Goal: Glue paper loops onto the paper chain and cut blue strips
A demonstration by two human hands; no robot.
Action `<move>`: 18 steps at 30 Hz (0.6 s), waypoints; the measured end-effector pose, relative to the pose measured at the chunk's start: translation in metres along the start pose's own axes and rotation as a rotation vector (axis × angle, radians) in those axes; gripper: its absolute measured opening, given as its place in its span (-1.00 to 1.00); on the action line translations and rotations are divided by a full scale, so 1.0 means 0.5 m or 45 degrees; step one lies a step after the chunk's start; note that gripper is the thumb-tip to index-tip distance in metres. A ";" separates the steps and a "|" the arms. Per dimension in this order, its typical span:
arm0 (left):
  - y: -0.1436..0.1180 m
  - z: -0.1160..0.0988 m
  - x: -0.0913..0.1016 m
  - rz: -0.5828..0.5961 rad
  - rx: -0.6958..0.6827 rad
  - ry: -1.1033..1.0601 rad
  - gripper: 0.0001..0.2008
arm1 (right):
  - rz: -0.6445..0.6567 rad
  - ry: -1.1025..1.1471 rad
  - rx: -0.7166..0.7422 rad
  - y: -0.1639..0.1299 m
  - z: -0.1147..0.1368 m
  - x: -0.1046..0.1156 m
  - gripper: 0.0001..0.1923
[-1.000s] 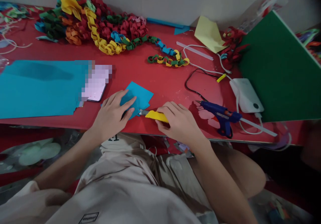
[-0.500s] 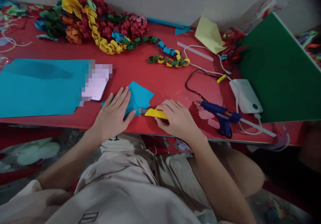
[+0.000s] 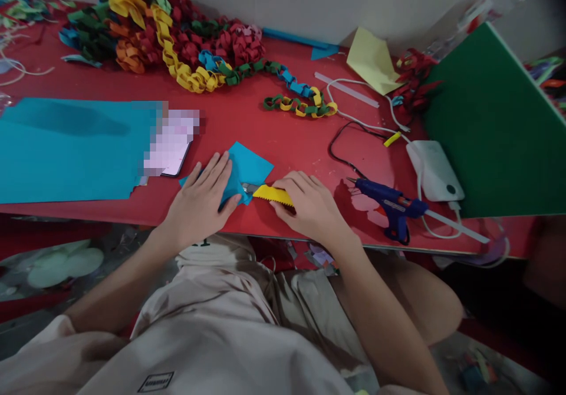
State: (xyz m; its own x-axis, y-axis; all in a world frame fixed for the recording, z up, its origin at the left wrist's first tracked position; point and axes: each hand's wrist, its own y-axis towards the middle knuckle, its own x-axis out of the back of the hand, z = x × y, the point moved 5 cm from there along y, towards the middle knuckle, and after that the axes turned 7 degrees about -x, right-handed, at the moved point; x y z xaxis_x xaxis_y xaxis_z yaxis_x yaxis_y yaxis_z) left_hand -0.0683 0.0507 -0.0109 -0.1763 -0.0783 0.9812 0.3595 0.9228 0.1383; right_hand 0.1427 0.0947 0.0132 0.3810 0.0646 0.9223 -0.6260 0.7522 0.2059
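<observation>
A folded piece of blue paper (image 3: 250,165) lies near the front edge of the red table. My left hand (image 3: 204,191) rests flat on its left part, fingers stretched out, hiding some of it. In my right hand (image 3: 305,200) is a yellow utility knife (image 3: 273,194), held low at the paper's right side. Its blade points left and lies at a fold of the paper, close to my left thumb. Part of the blade seems to be under the paper.
Blue sheets (image 3: 75,153) and a phone (image 3: 179,153) lie to the left. Paper chains (image 3: 194,76) are heaped at the back. On the right are a blue glue gun (image 3: 389,200), a white power bank (image 3: 435,171), cables and a standing green board (image 3: 495,129).
The knife has shifted slightly left and up, its blade reaching further into the blue paper's fold. My left hand stays in place on the paper.
</observation>
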 end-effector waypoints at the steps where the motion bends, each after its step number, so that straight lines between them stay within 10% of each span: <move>1: 0.000 0.000 0.000 -0.005 0.000 -0.006 -0.29 | 0.006 0.006 0.003 0.002 0.000 -0.001 -0.80; 18: 0.000 -0.002 0.000 0.016 -0.028 -0.010 -0.29 | -0.035 -0.045 -0.075 0.036 -0.007 -0.017 -0.76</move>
State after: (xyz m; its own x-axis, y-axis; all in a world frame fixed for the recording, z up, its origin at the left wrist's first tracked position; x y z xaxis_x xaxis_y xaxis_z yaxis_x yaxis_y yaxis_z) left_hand -0.0674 0.0505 -0.0109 -0.1791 -0.0637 0.9818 0.3815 0.9153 0.1290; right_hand 0.1304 0.1099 0.0079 0.3725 0.0208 0.9278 -0.5740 0.7908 0.2128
